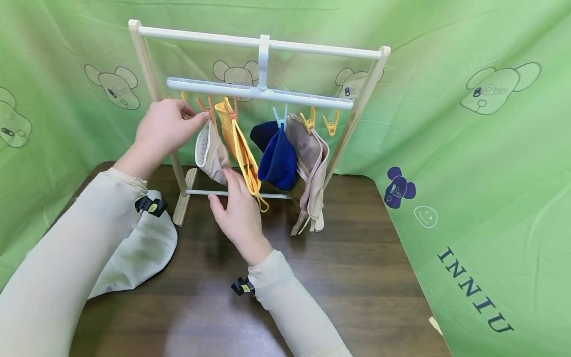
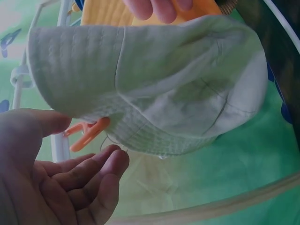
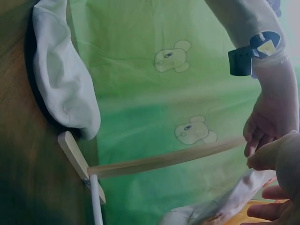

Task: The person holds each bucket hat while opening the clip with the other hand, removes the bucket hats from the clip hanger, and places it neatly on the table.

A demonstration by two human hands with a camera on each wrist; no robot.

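Observation:
A light beige bucket hat (image 2: 178, 84) hangs by its brim from an orange clothespin (image 2: 89, 134) at the left part of a pale blue hanger (image 1: 214, 88). My left hand (image 1: 167, 126) is at this clothespin; in the left wrist view its thumb and loosely bent fingers are spread apart on either side, pinching nothing. My right hand (image 1: 241, 218) is lower down, fingers extended towards the hat's crown, beside a yellow cloth item (image 1: 241, 148). Whether those fingertips touch the hat is unclear.
A wooden rack (image 1: 368, 94) carries the hanger. Right of the yellow item hang a dark blue hat (image 1: 281, 161) and a beige cloth item (image 1: 317, 163) with straps. A spare yellow clothespin (image 1: 330, 124) dangles at the right. White fabric (image 1: 138, 253) lies on the brown table (image 1: 357, 277).

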